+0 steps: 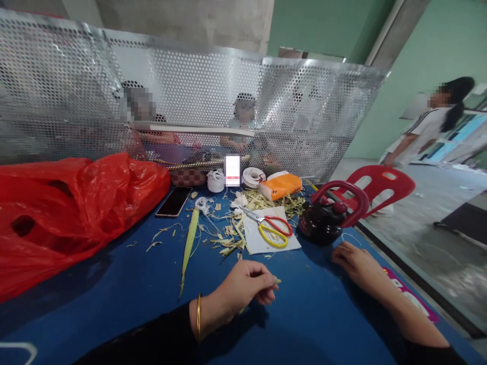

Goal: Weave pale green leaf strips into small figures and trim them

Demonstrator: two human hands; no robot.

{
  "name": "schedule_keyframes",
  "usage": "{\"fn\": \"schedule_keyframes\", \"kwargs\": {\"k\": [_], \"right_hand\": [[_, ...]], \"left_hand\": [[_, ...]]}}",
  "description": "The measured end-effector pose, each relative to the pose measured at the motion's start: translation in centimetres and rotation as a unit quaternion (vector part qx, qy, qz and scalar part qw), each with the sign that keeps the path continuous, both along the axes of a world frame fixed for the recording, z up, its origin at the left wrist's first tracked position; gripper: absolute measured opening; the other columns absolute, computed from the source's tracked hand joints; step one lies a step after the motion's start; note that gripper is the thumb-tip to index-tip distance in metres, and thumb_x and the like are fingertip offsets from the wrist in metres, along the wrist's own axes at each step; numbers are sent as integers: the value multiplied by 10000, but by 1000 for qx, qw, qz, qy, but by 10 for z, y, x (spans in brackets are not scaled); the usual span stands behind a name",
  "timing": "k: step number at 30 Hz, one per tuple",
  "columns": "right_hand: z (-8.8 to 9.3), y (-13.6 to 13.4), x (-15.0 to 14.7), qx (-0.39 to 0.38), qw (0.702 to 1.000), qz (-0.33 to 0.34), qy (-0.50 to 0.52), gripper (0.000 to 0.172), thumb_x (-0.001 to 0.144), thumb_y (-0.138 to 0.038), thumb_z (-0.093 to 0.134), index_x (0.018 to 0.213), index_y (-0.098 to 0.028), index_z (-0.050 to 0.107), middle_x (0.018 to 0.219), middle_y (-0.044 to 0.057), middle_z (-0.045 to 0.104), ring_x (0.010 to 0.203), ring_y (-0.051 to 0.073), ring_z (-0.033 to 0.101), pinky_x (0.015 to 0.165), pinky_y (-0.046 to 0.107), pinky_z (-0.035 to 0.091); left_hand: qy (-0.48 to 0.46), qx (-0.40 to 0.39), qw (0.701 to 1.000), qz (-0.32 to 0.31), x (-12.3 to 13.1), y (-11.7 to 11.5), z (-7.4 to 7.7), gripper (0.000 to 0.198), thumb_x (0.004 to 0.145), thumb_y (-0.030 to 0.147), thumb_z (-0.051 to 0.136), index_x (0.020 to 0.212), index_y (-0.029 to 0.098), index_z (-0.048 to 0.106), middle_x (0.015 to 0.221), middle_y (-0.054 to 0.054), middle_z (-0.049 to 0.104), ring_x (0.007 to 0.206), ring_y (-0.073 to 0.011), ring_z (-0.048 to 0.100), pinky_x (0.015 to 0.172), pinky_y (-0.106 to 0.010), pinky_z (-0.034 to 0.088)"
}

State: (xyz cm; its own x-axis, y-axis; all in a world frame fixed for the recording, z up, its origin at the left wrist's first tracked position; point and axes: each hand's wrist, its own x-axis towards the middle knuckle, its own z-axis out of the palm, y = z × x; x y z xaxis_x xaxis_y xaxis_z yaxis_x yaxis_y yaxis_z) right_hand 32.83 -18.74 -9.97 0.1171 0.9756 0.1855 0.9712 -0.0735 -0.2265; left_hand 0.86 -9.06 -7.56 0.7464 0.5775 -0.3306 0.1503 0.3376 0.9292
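A red bag (68, 203), yellow-green leaf strip (189, 243) and red-and-yellow-handled scissors (274, 228) show against the blue table (144, 294).

On the counter (125, 284), a bag (68, 203) fills the left of the frame. The phone (174, 202) lies just right of it, and a long leaf strip (189, 243) lies before the phone. At centre, scissors (272, 228) rest on a paper sheet (258, 243), with leaf scraps (232, 235) to its left and the kettle (323, 220) to its right. A tissue pack (280, 185) and a tape roll (253, 177) sit behind, against the screen (190, 91) across the back. The left grip (243, 286), with a leaf bit (277, 280) in it, lies at lower centre. The right grip (355, 261) lies just before the kettle.
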Motion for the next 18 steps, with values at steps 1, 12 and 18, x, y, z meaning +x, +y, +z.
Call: {"fn": "schedule_keyframes", "kwargs": {"k": [1, 12, 18], "right_hand": [[0, -1, 1, 20, 1000, -5, 18, 259, 874, -343, 445, 697, -220, 589, 769, 65, 624, 656, 205, 595, 637, 339, 448], [23, -7, -41, 134, 956, -87, 246, 263, 867, -434, 488, 719, -225, 552, 549, -24, 491, 509, 144, 477, 515, 263, 402], [44, 28, -102, 40, 883, -36, 465, 304, 766, -495, 628, 792, -196, 581, 602, -19, 563, 495, 113, 459, 470, 235, 363]], "left_hand": [[2, 0, 1000, 0, 0, 0, 0, 274, 685, 396, 669, 647, 126, 637, 548, -16, 634, 474, -90, 556, 531, -226, 456], [-9, -5, 1000, 19, 0, 5, -3, 344, 684, 468, 685, 672, 128, 638, 567, -18, 631, 494, -90, 550, 534, -221, 434], [-31, 12, 999, 43, -1, 11, 4, 359, 680, 483, 696, 687, 129, 638, 642, -29, 636, 577, -117, 574, 541, -225, 423]]}}
